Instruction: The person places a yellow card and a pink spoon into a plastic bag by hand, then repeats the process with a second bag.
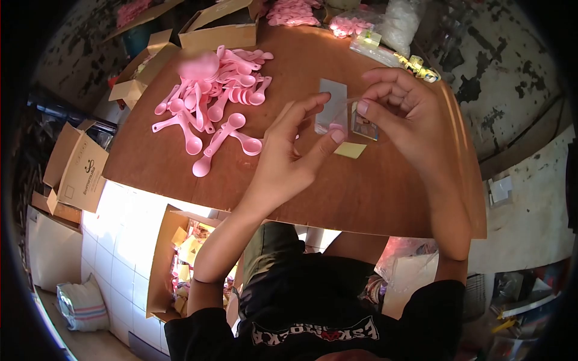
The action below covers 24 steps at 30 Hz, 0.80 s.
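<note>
A small clear plastic bag (344, 115) is stretched between my two hands above the table. My right hand (400, 108) pinches its upper right side, the thumb against the curled fingers. My left hand (295, 135) has its thumb at the bag's lower left, where a bit of pink shows; its index finger is lifted apart. Under the bag lie a stack of clear sleeves (332, 90), a small picture card or packet (365, 127) and a yellow paper slip (350, 150). Left of my left hand, a heap of pink measuring spoons (208, 90) spreads out, with a few joined spoons (226, 141) nearer me.
On the brown table (385, 198), bagged pink pieces (349, 26), a white plastic bundle (402, 27) and a yellow patterned strip (418, 68) sit at the back. Cardboard boxes (220, 27) line the back left. Below the front edge stands an open carton (158, 265) of packets.
</note>
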{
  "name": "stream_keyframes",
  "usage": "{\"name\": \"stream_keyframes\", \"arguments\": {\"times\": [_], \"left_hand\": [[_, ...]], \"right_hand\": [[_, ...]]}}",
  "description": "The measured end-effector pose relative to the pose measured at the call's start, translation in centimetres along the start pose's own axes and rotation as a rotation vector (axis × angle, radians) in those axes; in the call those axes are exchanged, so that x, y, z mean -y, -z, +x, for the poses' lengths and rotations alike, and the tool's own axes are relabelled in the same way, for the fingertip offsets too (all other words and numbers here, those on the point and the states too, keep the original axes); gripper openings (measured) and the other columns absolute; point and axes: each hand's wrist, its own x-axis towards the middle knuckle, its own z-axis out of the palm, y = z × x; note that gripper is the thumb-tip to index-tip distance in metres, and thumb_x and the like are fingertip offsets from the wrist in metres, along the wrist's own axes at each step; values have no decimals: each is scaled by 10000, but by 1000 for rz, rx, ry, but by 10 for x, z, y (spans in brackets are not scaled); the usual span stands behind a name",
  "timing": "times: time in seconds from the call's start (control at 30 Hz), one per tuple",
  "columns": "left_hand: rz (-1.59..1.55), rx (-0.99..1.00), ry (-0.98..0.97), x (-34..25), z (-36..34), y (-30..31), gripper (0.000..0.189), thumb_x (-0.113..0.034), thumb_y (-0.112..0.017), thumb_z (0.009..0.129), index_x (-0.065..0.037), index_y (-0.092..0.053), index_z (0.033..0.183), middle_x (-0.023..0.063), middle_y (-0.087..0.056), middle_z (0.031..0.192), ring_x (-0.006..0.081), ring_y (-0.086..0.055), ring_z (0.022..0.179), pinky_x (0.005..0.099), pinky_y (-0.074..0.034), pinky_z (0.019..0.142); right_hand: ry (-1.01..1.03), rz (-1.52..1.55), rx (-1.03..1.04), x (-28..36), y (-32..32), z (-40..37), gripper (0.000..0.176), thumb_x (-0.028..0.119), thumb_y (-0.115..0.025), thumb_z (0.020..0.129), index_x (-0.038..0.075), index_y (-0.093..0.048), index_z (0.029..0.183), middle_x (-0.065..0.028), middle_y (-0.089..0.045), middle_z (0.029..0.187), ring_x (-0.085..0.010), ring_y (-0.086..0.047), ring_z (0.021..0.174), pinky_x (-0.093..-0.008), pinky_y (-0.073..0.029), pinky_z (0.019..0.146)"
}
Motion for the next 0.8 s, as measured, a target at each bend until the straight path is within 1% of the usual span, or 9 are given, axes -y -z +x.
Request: {"name": "stream_keyframes", "arguments": {"times": [0.03, 0.1, 0.13, 0.2, 0.23, 0.3, 0.33, 0.43, 0.8], "left_hand": [[-1, 1, 0, -3, 1, -1, 365, -76, -658, 887, 7, -542, 1223, 122, -596, 1158, 184, -600, 1060, 330, -495, 899], [-386, 19, 275, -9, 1, -2, 280, -103, -631, 920, 42, -581, 1155, 98, -672, 978, 129, -651, 869, 259, -527, 733], [-386, 19, 274, -8, 1, -3, 280, -103, -631, 920, 42, -581, 1155, 98, -672, 978, 129, -651, 869, 259, -527, 733], [-447, -3, 276, -7, -2, -5, 241, -125, -607, 944, 64, -615, 1094, 60, -693, 840, 82, -642, 720, 210, -505, 610], [-378, -30, 263, -13, -3, -5, 208, -130, -607, 947, 57, -659, 1022, 46, -691, 800, 57, -613, 694, 205, -483, 599], [-321, 3, 276, -12, -6, -2, 211, -128, -612, 944, 57, -662, 1034, 54, -694, 821, 57, -613, 688, 194, -474, 586], [-263, 35, 288, -11, -8, 0, 215, -126, -616, 942, 56, -664, 1046, 62, -697, 843, 56, -613, 683, 183, -466, 572], [-219, 76, 280, -14, -11, 0, 199, -106, -618, 938, 53, -676, 1042, 48, -689, 812, 39, -594, 672, 172, -447, 558], [101, 152, 99, -39, -12, 2, 166, 15, -599, 879, 56, -679, 1019, 64, -670, 739, 54, -574, 606, 211, -444, 525]], "right_hand": [[-39, 33, 6, 2, -3, -3, 302, -22, -681, 817, -26, -597, 1106, -27, -657, 847, -44, -602, 746, -189, -485, 655], [-115, 106, 11, 4, -8, -8, 291, -11, -687, 820, -35, -598, 1096, -21, -654, 837, -32, -593, 754, -184, -480, 670], [-114, 106, 10, 3, -7, -10, 291, -11, -687, 820, -35, -598, 1096, -21, -654, 837, -32, -593, 754, -184, -480, 670], [-111, 73, 51, 0, -6, -14, 313, -3, -700, 803, -9, -608, 1102, -40, -658, 885, -58, -600, 778, -206, -487, 685], [-110, 73, 50, -1, -8, -16, 313, -3, -700, 803, -9, -608, 1102, -40, -658, 885, -58, -600, 778, -206, -487, 685], [286, -225, -76, -2, -14, -19, 244, 1, -712, 772, 30, -660, 1008, -58, -644, 930, -127, -616, 818, -244, -500, 694], [288, -224, -76, 0, -15, -21, 244, 1, -712, 772, 30, -660, 1008, -58, -644, 930, -127, -616, 818, -244, -500, 694], [502, -535, -41, 8, -12, -24, 106, 14, -731, 711, 46, -694, 805, -60, -608, 929, -232, -601, 856, -316, -498, 696], [728, -873, 6, 14, -11, -26, 115, 52, -707, 639, 55, -614, 707, -29, -550, 829, -217, -548, 772, -337, -480, 646]]}}
